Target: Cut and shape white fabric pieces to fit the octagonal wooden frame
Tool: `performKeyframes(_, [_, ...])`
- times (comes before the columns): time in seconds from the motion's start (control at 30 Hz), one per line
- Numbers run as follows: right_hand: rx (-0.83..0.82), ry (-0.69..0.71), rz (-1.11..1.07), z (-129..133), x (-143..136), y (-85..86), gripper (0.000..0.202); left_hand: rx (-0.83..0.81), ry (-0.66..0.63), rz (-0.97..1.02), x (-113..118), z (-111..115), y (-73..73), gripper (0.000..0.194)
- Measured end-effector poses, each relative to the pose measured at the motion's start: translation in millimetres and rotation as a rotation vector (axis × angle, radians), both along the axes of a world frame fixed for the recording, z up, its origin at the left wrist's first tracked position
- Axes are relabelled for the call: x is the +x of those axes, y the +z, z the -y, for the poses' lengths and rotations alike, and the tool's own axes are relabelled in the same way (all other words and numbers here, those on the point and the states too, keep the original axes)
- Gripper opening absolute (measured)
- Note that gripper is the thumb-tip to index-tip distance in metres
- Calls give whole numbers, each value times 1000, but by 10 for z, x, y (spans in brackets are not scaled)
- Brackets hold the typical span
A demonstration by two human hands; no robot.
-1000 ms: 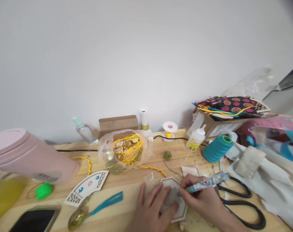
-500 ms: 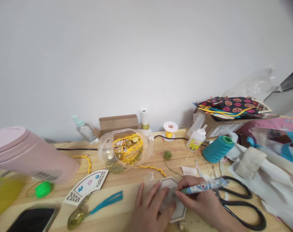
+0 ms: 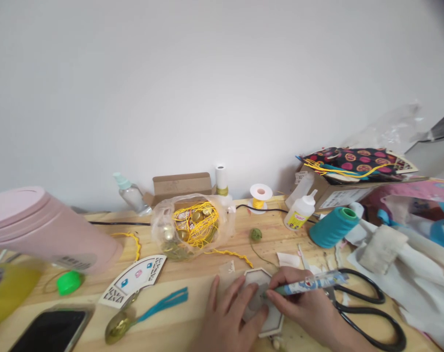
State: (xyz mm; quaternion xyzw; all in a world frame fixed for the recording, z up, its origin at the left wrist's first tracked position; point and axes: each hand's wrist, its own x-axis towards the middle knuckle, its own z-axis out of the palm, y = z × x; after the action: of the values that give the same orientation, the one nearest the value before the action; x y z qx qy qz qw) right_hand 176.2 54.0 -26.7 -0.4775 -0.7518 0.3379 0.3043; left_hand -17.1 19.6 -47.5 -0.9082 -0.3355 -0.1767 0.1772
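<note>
At the front of the table my left hand [image 3: 231, 318] lies with fingers spread over a pale hexagonal plaque [image 3: 258, 283] with a raised rim, pressing it down. My right hand [image 3: 298, 305] is closed around a blue patterned pen [image 3: 313, 283], its tip touching the plaque's face near my left fingers. Whatever mark is under the tip is too small to make out. Black-handled scissors [image 3: 375, 313] lie just right of my right hand, partly behind it. To the left rest a gold bell [image 3: 119, 323] with a teal ribbon [image 3: 163, 305] and a fan-shaped cut-out card [image 3: 134, 281].
A plastic bag [image 3: 158, 230] holds gold bells and yellow cord. Behind stand a thread spool [image 3: 261, 195], a glue bottle [image 3: 300, 212], a teal thread cone [image 3: 333, 227] and a full cardboard box [image 3: 339, 193]. A pink tumbler [image 3: 60, 234] and a phone [image 3: 51, 330] are at left.
The view has shifted slightly, so everything sits a little further right. Both hands keep their places on the plaque and the pen, with the pen tip still on it.
</note>
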Motion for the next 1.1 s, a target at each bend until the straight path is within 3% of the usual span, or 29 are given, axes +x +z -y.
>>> performKeyframes(0.4, [-9, 13, -5, 6, 5, 5, 11, -5, 1, -4, 23, 5, 43, 28])
performKeyframes(1.1, [-23, -33, -2, -2, 14, -8, 12, -15, 4, -7, 6, 17, -13, 28])
